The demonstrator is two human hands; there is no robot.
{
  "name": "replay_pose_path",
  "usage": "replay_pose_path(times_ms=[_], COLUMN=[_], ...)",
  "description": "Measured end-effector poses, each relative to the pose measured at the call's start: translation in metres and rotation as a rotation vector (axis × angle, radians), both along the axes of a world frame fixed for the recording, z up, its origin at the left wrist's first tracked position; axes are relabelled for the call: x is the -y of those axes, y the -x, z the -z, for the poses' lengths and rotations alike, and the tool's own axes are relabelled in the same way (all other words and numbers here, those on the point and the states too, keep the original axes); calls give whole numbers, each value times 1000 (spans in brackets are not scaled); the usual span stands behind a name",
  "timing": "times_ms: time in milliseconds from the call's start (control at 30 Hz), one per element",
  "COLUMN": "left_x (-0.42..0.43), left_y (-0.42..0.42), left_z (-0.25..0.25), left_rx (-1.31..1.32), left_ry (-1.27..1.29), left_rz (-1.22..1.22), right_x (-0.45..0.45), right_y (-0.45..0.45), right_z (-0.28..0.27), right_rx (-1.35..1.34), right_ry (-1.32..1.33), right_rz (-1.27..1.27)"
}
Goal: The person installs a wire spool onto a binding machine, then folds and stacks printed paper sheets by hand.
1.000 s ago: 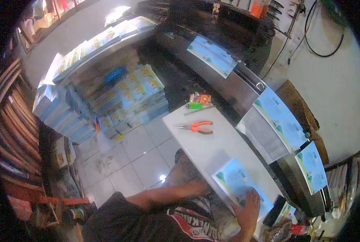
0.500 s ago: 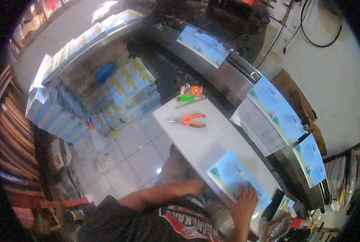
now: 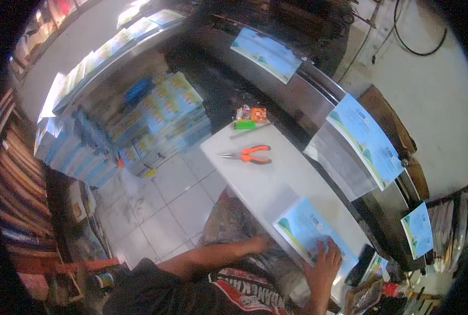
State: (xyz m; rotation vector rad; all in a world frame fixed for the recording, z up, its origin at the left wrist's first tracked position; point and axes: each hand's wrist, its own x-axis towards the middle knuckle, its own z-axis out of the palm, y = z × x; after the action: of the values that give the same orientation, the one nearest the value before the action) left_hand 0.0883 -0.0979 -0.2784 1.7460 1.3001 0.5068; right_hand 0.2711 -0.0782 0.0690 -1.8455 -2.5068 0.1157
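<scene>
My right hand [image 3: 326,260] lies on a light-blue printed booklet [image 3: 308,226] at the near end of the white table. Its fingers are stretched out over the cover and grip nothing. My left forearm crosses my lap, and the left hand [image 3: 260,244] rests by my thigh near the table edge, its fingers hidden. Further up the table lie pliers with orange handles [image 3: 255,154], a green lighter [image 3: 245,125] and a small orange packet [image 3: 258,114].
Matching blue printed sheets lie along the metal machine: one [image 3: 265,54] at the top, one [image 3: 368,142] midway, one [image 3: 417,231] lower down. Stacked printed booklets [image 3: 166,105] stand on the tiled floor [image 3: 160,210] at left. A dark phone-like object [image 3: 359,265] sits at the table's near end.
The lowest blue sheet on the machine has shifted further down, widening its gap from the middle sheet. My right hand stays on the booklet; the view has shifted slightly.
</scene>
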Motion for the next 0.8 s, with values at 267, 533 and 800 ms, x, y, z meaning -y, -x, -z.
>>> replay_pose_path(times_ms=[267,533,800], left_x=[-20,-17,-1], left_y=[10,-5,-3], left_z=[-130,-20,28], left_rx=[-59,-24,-189], left_ry=[293,271,57], left_rz=[168,198,199], right_x=[-3,-11,13], right_y=[-8,-22,-9], right_z=[-5,10,3], right_rx=[-80,-129,-89], right_ry=[7,14,-49], right_rz=[-9,-9,-10])
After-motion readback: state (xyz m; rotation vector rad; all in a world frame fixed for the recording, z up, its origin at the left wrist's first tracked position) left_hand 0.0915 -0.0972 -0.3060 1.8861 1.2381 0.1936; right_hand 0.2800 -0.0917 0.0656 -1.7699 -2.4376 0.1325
